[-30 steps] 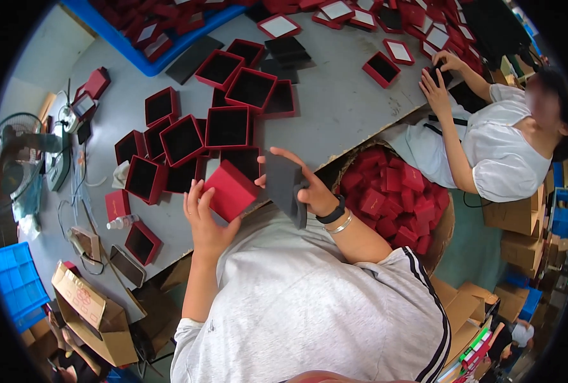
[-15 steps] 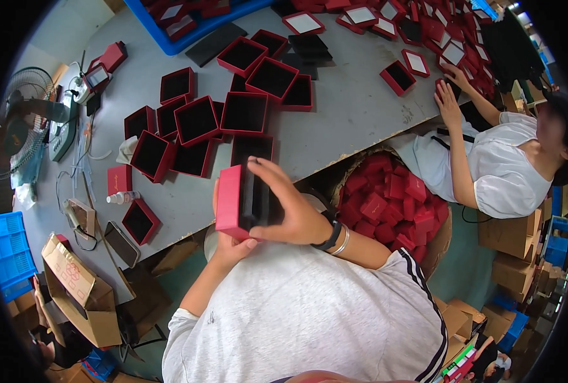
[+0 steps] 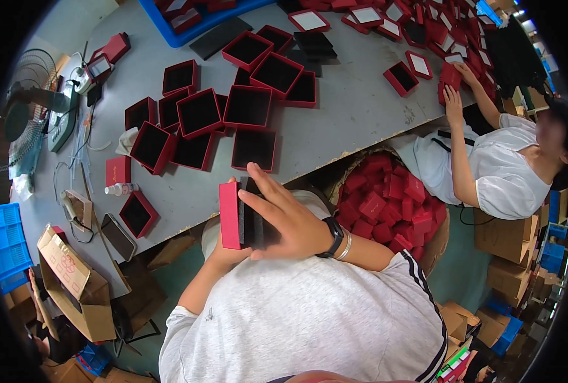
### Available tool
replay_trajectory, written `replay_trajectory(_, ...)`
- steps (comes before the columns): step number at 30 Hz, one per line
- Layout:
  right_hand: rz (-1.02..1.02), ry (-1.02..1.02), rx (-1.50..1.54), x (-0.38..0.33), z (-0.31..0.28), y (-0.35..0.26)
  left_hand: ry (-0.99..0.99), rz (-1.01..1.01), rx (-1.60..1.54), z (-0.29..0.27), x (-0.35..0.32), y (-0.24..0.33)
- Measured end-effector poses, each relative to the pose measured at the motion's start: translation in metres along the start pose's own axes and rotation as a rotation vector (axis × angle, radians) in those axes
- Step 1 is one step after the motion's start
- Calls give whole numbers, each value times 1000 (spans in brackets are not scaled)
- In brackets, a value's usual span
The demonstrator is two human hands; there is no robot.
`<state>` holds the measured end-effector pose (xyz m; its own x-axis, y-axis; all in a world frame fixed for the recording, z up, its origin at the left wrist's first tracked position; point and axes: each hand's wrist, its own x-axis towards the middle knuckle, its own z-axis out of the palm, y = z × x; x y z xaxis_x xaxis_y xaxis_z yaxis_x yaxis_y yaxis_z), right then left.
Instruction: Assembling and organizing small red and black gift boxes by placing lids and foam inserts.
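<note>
Holding red box [image 3: 231, 215], right hand [image 3: 287, 220] covering it, left hand [image 3: 228, 256] mostly hidden

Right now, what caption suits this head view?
Both hands, left hand and right hand, grip a red box above a grey table.
</note>
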<state>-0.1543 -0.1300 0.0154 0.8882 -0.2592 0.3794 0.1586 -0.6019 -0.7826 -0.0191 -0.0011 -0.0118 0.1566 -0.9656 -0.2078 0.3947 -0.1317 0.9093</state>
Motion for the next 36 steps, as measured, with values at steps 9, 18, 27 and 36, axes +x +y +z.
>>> replay_trajectory(9,-105,-64,62,-7,-5,3,4,164,256,-13,-3,-24)
replay_trajectory(18,-136,-70,69,-8,-11,3,-68,244,623,-24,-1,-26)
replay_trajectory(27,-229,174,198,-17,-6,8,-65,-66,-100,-11,-14,-10)
replay_trajectory(36,-156,-7,116,-10,-9,7,157,200,226,-16,-15,-22)
